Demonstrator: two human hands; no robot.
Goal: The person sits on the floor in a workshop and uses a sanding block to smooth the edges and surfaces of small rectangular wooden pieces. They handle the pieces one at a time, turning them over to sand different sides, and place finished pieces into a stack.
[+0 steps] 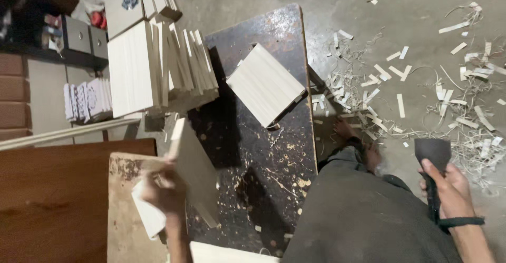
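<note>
Two hands in view. Left hand [164,189] is curled shut around the lower edge of one pale wooden panel [194,171], and seems to pinch a white cloth or paper [147,215] under it too. Right hand [448,184] is closed tight on the handle of one dark flat-bladed tool [433,160], with a black band at the wrist.

The panel stands tilted on edge at the near-left part of the dark worktop [263,157]; its long axis runs from the hand up and away toward the wood stack, broad face turned right. The tool points blade-up in the frame, away from the person, long axis roughly in line with the forearm, held well apart from the worktop and over the floor.

One single pale board [265,86] lies flat, skewed diamond-wise, on the worktop's far half. One big stack of boards [158,70] leans at far left, too many to count. One bare foot [345,128] sits beside the worktop.

The worktop is dark, scarred and speckled with chips. A brown wooden surface [58,200] is at near left. The floor [421,36] is grey concrete, littered with shavings and short offcut strips, dozens. Dim workshop, shelves at far left.
</note>
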